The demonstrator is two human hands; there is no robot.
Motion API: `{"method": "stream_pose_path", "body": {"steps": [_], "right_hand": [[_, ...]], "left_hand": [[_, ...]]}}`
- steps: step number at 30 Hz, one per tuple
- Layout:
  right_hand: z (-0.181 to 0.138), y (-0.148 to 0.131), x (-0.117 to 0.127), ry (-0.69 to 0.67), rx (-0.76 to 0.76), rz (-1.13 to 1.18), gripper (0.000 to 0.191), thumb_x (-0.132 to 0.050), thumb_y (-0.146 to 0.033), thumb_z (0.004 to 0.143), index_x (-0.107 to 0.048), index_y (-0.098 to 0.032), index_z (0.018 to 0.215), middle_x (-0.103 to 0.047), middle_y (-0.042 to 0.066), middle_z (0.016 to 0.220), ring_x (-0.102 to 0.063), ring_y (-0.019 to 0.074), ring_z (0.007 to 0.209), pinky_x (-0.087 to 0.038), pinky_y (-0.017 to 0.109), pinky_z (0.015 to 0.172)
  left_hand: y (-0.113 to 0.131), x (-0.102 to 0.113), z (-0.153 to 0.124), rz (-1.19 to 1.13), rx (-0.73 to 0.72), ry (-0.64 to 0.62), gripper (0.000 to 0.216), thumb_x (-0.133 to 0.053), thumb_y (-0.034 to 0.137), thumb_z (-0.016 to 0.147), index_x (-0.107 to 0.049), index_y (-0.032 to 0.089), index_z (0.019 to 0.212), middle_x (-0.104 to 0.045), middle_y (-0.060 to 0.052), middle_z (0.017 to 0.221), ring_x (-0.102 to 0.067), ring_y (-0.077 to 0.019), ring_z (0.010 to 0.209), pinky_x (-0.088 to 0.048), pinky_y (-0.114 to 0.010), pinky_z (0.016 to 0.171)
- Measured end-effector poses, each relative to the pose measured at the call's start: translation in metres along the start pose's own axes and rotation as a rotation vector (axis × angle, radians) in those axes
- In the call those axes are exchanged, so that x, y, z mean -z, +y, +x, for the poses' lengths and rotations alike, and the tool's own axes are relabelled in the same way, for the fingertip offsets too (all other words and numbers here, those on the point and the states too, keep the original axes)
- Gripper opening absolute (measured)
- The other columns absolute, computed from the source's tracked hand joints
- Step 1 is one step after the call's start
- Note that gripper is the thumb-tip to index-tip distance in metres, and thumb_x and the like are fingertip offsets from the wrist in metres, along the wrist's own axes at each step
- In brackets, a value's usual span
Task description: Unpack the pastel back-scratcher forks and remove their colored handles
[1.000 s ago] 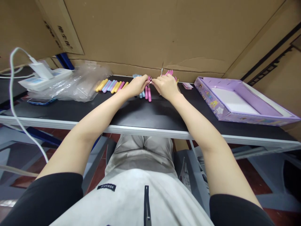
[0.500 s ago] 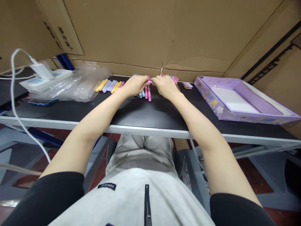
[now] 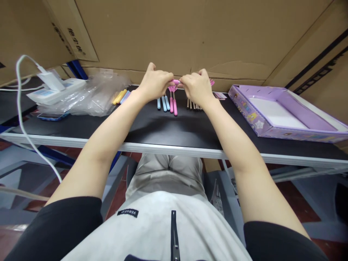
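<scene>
My left hand (image 3: 156, 82) is closed, its fingertips pinching a pink handle (image 3: 176, 82) held sideways above the back of the table. My right hand (image 3: 198, 85) is closed at the other end of this pink-handled stick, where a glint of metal shows; most of it is hidden by my fingers. Below my hands lie two pink sticks (image 3: 173, 101) with small hand-shaped heads, beside several blue handles (image 3: 164, 103). Under my right hand rest several thin metal rods (image 3: 193, 105). A pink hand-shaped head (image 3: 212, 82) pokes out to the right of that hand.
Yellow and purple handles (image 3: 121, 96) lie left of my left wrist, beside clear plastic bags (image 3: 95, 96). A white power strip (image 3: 57, 92) with a charger and cable is at far left, a phone (image 3: 51, 116) near it. An open purple box (image 3: 288, 112) stands right. Cardboard walls (image 3: 168, 36) rise behind.
Both hands have risen slightly, still meeting at the pink handle. The hand-shaped heads of the two pink sticks and the metal rods are now in sight below them.
</scene>
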State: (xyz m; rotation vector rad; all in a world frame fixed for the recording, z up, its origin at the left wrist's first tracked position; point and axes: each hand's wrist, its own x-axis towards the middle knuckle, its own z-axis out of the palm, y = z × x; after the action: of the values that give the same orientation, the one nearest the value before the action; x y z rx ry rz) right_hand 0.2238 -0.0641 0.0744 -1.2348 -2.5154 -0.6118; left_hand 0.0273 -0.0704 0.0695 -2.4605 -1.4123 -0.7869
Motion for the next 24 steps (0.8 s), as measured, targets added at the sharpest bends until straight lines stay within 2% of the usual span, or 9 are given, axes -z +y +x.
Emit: {"method": "stream_pose_path", "body": {"steps": [3, 5, 8, 9, 11, 14, 19, 22, 24], "right_hand": [[0.000, 0.010, 0.017, -0.058, -0.070, -0.019, 0.047, -0.030, -0.035, 0.118, -0.069, -0.019, 0.138, -0.075, 0.015, 0.135, -0.065, 0.0314, 0.132, -0.037, 0.046, 0.112], [-0.009, 0.035, 0.020, -0.080, -0.208, -0.022, 0.042, -0.039, -0.033, 0.117, -0.071, -0.014, 0.137, -0.073, 0.018, 0.139, -0.064, 0.0320, 0.136, -0.038, 0.044, 0.111], [-0.033, 0.084, 0.014, -0.102, -0.519, -0.071, 0.038, -0.047, -0.023, 0.115, -0.071, -0.003, 0.137, -0.070, 0.028, 0.139, -0.065, 0.0319, 0.134, -0.037, 0.042, 0.103], [-0.040, 0.097, 0.010, -0.090, -0.574, -0.067, 0.039, -0.047, -0.022, 0.116, -0.071, -0.002, 0.138, -0.069, 0.029, 0.141, -0.064, 0.0300, 0.133, -0.037, 0.042, 0.100], [-0.051, 0.112, 0.003, -0.116, -0.551, -0.042, 0.039, -0.050, -0.022, 0.115, -0.072, -0.002, 0.140, -0.067, 0.029, 0.143, -0.062, 0.0272, 0.134, -0.036, 0.041, 0.097], [-0.053, 0.107, -0.004, -0.128, -0.404, -0.077, 0.037, -0.057, -0.026, 0.113, -0.077, -0.005, 0.134, -0.066, 0.028, 0.142, -0.056, 0.0301, 0.137, -0.036, 0.043, 0.100], [-0.040, 0.091, -0.013, -0.105, -0.244, -0.090, 0.039, -0.046, -0.027, 0.115, -0.080, -0.009, 0.123, -0.071, 0.027, 0.129, -0.056, 0.0346, 0.132, -0.037, 0.052, 0.104], [-0.036, 0.093, -0.017, -0.078, -0.162, -0.078, 0.045, -0.040, -0.032, 0.116, -0.080, -0.013, 0.122, -0.072, 0.025, 0.126, -0.057, 0.0351, 0.129, -0.038, 0.055, 0.107], [-0.036, 0.094, -0.017, -0.077, -0.137, -0.076, 0.046, -0.039, -0.035, 0.116, -0.079, -0.015, 0.124, -0.073, 0.023, 0.125, -0.058, 0.0356, 0.128, -0.038, 0.057, 0.109]], "left_hand": [[-0.019, 0.022, -0.006, 0.055, 0.057, -0.016, 0.031, -0.046, 0.041, 0.107, -0.072, 0.025, 0.104, -0.078, -0.009, 0.107, -0.066, -0.0342, 0.118, -0.031, -0.057, 0.117], [-0.053, 0.040, -0.023, 0.100, 0.175, 0.004, 0.039, -0.042, 0.050, 0.106, -0.073, 0.025, 0.104, -0.078, -0.009, 0.108, -0.064, -0.0333, 0.114, -0.029, -0.059, 0.118], [-0.121, 0.064, -0.056, 0.194, 0.474, 0.060, 0.066, -0.029, 0.073, 0.102, -0.072, 0.024, 0.101, -0.073, -0.010, 0.093, -0.061, -0.0366, 0.113, -0.032, -0.062, 0.111], [-0.141, 0.068, -0.065, 0.224, 0.560, 0.041, 0.074, -0.028, 0.082, 0.097, -0.072, 0.023, 0.097, -0.070, -0.010, 0.085, -0.061, -0.0371, 0.111, -0.037, -0.059, 0.106], [-0.167, 0.070, -0.073, 0.167, 0.600, -0.011, 0.076, -0.037, 0.094, 0.085, -0.069, 0.026, 0.081, -0.062, -0.007, 0.065, -0.061, -0.0338, 0.102, -0.042, -0.050, 0.094], [-0.164, 0.058, -0.060, 0.058, 0.572, -0.123, 0.064, -0.055, 0.089, 0.081, -0.062, 0.028, 0.065, -0.053, -0.003, 0.050, -0.059, -0.0265, 0.086, -0.045, -0.043, 0.089], [-0.125, 0.029, -0.025, 0.031, 0.601, -0.269, 0.043, -0.070, 0.051, 0.096, -0.062, 0.022, 0.065, -0.057, -0.004, 0.052, -0.059, -0.0230, 0.076, -0.051, -0.041, 0.087], [-0.132, 0.010, -0.018, 0.049, 0.651, -0.266, 0.037, -0.074, 0.045, 0.094, -0.066, 0.020, 0.068, -0.060, -0.003, 0.054, -0.062, -0.0223, 0.080, -0.052, -0.039, 0.089], [-0.149, -0.002, -0.019, 0.092, 0.597, -0.212, 0.036, -0.074, 0.049, 0.093, -0.070, 0.017, 0.077, -0.063, -0.004, 0.059, -0.064, -0.0235, 0.088, -0.052, -0.040, 0.093]]}}
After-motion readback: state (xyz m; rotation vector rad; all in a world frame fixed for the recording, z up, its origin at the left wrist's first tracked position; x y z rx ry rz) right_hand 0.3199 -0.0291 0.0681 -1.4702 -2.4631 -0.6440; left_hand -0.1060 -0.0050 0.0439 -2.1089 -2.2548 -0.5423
